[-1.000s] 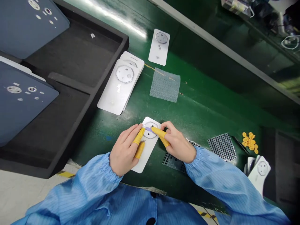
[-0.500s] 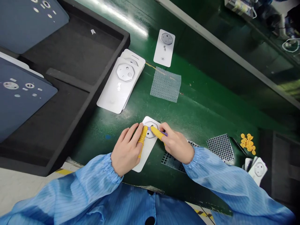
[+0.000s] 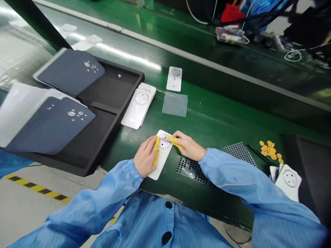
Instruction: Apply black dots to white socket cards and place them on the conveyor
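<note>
A white phone back cover (image 3: 160,162) with an octagonal camera ring lies on the green bench in front of me. My left hand (image 3: 146,155) holds it down along its left edge, yellow finger cots on the fingers by the ring. From the right, my right hand (image 3: 190,146), also in yellow finger cots, pinches a thin purple stick (image 3: 163,139) whose tip lies over the ring. The stick's far end is hidden in the fingers. Under my right wrist lies a black perforated sheet (image 3: 190,169).
A black tray (image 3: 103,129) with dark blue covers (image 3: 59,127) stands left. Behind are stacked white covers (image 3: 136,110), a single cover (image 3: 173,82) and a translucent dotted sheet (image 3: 174,104). Yellow finger cots (image 3: 270,150), black tweezers (image 3: 260,155) and more white covers (image 3: 289,181) sit right.
My view has shifted, so more of the left tray and the back of the bench shows. Both hands stay at the camera ring; the purple stick shows more plainly.
</note>
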Demonstrator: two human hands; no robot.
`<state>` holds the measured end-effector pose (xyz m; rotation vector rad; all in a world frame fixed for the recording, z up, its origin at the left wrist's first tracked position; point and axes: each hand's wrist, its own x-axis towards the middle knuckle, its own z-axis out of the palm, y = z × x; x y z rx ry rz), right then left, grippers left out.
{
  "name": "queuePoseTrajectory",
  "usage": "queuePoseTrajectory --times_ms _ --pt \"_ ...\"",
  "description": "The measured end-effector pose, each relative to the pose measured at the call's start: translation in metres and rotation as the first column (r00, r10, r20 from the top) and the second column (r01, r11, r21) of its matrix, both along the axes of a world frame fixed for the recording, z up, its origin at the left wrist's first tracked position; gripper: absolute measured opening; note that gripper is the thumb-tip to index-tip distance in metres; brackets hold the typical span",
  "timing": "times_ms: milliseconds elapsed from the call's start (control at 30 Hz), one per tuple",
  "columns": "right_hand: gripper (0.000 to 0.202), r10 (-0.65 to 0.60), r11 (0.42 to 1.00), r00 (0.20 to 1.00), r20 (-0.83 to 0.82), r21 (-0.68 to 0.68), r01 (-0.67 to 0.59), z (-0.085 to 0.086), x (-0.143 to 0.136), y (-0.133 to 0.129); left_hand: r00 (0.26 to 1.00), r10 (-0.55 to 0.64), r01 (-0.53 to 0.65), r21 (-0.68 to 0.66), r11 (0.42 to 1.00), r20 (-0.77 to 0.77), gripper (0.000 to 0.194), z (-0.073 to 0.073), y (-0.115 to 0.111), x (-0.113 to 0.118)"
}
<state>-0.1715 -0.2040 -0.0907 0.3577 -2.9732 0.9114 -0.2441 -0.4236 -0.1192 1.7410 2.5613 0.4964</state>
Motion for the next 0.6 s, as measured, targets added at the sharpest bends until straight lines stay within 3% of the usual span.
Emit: queuePoseTrajectory --times_ms 100,200,300,467,600 --pt "0.032 -0.190 0.956 0.975 -0.119 -0.248 0.156 0.000 -0.005 0.019 1.000 -0.015 0.015 0.009 1.000 -0.014 0.024 -0.001 -0.001 -0.004" --pt "0.034 -0.323 0.936 0.935 -0.147 -0.192 0.294 -0.002 -0.005 0.039 1.000 -0.003 0.003 0.011 1.000 -0.003 0.021 0.001 0.001 -0.007" --pt "0.032 -0.326 0.945 0.932 -0.154 -0.086 0.316 -0.004 -0.001 0.048 1.000 0.013 -0.013 0.019 1.000 0.013 0.023 0.002 0.001 -0.010" --pt "0.021 -0.286 0.956 0.948 -0.137 0.026 0.292 -0.003 0.006 0.012 1.000 -0.001 0.002 0.066 0.998 -0.001 0.029 -0.008 -0.002 -0.009" --pt "0.016 -0.315 0.949 0.945 -0.085 -0.004 0.316 -0.008 0.004 -0.020 1.000 0.006 -0.004 0.112 0.994 -0.015 0.032 -0.016 -0.003 -0.008"
